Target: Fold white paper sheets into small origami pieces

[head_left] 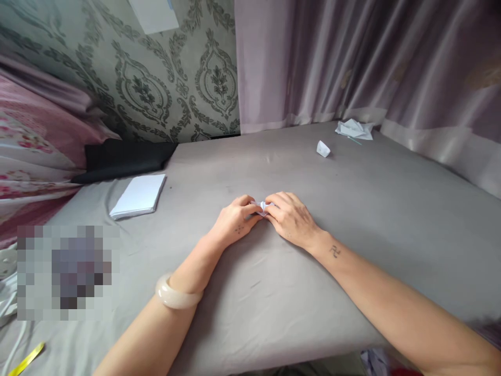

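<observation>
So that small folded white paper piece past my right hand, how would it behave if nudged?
The folded piece looks like thin paper, so it's probably light and would skid easily. Its flat, angular sides suggest it might tip rather than roll. Its folds may hold it fairly stiff.

A single head-worn camera looks forward and down, with the left hand (pixel 236 216) and right hand (pixel 293 218) near at mid-frame, patterned wall (pixel 176 86) farther off upper left, curtain (pixel 313 62) upper right.
</observation>
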### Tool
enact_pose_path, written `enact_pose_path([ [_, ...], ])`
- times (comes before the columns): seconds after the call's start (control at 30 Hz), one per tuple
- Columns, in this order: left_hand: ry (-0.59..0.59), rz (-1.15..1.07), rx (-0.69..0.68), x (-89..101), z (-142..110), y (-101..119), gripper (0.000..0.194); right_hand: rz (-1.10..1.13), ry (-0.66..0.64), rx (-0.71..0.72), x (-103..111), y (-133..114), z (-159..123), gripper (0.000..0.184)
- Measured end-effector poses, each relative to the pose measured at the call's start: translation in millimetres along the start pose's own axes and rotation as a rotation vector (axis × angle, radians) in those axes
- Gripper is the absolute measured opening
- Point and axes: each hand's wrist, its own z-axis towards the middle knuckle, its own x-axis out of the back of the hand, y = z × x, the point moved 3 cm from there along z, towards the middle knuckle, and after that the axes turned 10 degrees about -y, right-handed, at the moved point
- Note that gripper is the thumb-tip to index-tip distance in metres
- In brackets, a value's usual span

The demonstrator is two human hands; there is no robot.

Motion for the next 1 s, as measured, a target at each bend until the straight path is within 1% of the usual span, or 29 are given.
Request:
enact_pose_path([
  [0.1,0.013,0.108,-0.051,-1.0,0.0,2.5,0.023,0.001,-0.03,0.007,0.4,-1.2,0.5,0.02],
  [0.2,-0.009,0.1,-0.062,-2.3,0.5,2.6,0.025,0.013,-0.072,0.005,0.6,-1.3,0.7,0.022],
  [0.27,-0.021,0.047,-0.014,-2.8,1.3,0.8,0.023,0.034,-0.088,-0.007,0.8,-1.1,0.5,0.024],
  [0.4,-0.014,-0.143,0.107,-2.7,4.2,-3.7,0.018,0.1,-0.101,-0.058,1.2,-0.8,1.1,0.023],
  [0.57,0.012,-0.266,0.148,-1.3,9.1,-3.6,0.017,0.243,-0.135,-0.225,-2.7,5.8,5.4,0.022],
  [0.67,0.033,-0.328,0.176,-1.0,9.8,-3.6,0.02,0.346,-0.16,-0.267,-6.5,11.1,6.8,0.021],
  [0.73,0.055,-0.459,0.209,-1.3,9.0,-5.0,0.023,0.434,-0.129,-0.265,-6.9,13.8,6.4,0.02],
  [0.8,0.065,-0.695,0.227,-2.4,8.2,-6.3,0.026,0.541,-0.049,-0.256,-4.7,15.5,5.3,0.019],
  [0.87,0.099,-0.965,0.211,-2.0,8.1,-6.0,0.03,0.63,0.051,-0.238,-0.9,15.6,4.2,0.017],
  [0.93,0.152,-1.187,0.188,0.4,8.7,-4.2,0.044,0.675,0.147,-0.22,3.3,14.5,3.7,0.016],
  [1.0,0.195,-1.346,0.199,2.8,9.4,-1.5,0.059,0.707,0.212,-0.224,6.0,13.6,4.0,0.015],
])
